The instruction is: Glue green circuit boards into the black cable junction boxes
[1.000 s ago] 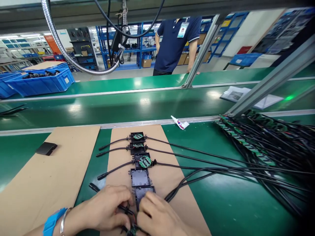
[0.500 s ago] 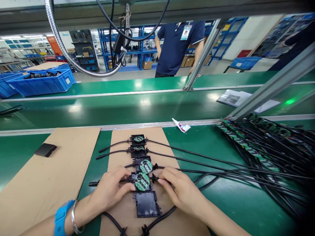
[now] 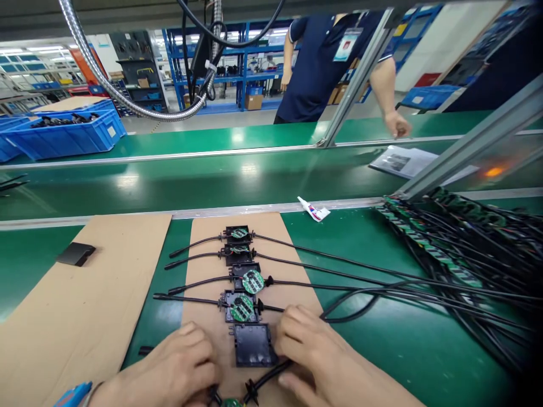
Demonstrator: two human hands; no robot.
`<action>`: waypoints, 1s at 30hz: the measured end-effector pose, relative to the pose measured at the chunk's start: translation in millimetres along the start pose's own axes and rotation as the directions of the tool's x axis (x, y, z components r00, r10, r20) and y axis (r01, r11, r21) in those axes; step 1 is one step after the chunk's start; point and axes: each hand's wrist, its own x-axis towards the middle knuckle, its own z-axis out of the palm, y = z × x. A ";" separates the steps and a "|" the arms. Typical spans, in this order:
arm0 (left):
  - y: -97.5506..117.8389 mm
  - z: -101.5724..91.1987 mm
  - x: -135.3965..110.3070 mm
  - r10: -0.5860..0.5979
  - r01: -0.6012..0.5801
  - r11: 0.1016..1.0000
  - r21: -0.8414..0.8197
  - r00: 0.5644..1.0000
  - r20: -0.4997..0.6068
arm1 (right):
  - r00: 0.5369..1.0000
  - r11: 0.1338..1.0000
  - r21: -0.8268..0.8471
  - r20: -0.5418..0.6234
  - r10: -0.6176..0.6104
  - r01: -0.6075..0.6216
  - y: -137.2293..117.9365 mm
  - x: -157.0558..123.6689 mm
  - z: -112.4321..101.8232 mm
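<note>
A black cable (image 3: 275, 372) with a green round circuit board (image 3: 232, 402) lies low in the view, partly cut off by the frame edge. My left hand (image 3: 169, 367) has its fingers curled over the cable's left part, fingertips mostly hidden. My right hand (image 3: 316, 353) has the cable's right part between thumb and fingers, beside a bare black plastic case half (image 3: 254, 345). Above that, another case half (image 3: 229, 317) holds a round green board (image 3: 241, 308), with cables leaving both sides. Several similar cases with boards (image 3: 253, 281) line up further back.
Brown cardboard (image 3: 203, 339) lies under the cases. A second sheet (image 3: 106, 282) bears a black cover (image 3: 76, 254). Cabled boards (image 3: 441, 249) pile at right. A white tube (image 3: 313, 210) lies behind. Beyond the bench stands a person (image 3: 314, 68); a metal post (image 3: 360, 79) rises nearby.
Both my hands have left the fourth case and come down toward me to the cable at the bottom. The person opposite has stretched an arm over the bench at right.
</note>
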 end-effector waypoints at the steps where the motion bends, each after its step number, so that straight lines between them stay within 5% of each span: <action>1: 1.7 1.6 -3.4 0.008 -0.008 1.000 0.001 1.000 0.030 | 1.000 1.000 -0.013 0.022 -0.008 0.008 -2.7 -4.2 -0.1; 8: -2.7 20.1 -2.7 -0.184 0.139 0.973 -0.182 0.947 -0.263 | 0.987 0.995 -0.047 -0.136 0.085 -0.092 11.6 -32.9 -7.6; 16: -2.7 23.2 14.1 -0.318 0.317 0.948 -0.034 0.938 -0.139 | 0.971 0.951 -0.205 -0.104 0.214 -0.232 24.2 -24.0 9.2; 20: -3.3 22.8 3.2 -0.353 0.359 0.931 0.064 0.931 -0.091 | 0.973 0.963 -0.160 -0.123 0.196 -0.215 11.1 -18.6 11.5; 23: -3.4 14.0 -8.3 -0.386 0.385 0.922 -0.032 0.920 -0.073 | 0.982 0.982 -0.066 -0.078 0.172 -0.178 10.8 -16.1 -2.7; 27: -9.7 -4.9 -8.8 -0.432 0.407 0.896 -0.176 0.892 -0.133 | 0.966 0.977 -0.032 -0.158 0.205 -0.212 60.8 7.1 -48.7; 30: -17.4 -18.3 11.1 -0.370 0.334 0.922 -0.197 0.910 -0.189 | 0.858 0.898 -0.096 -0.354 0.372 -0.429 128.4 36.3 -88.6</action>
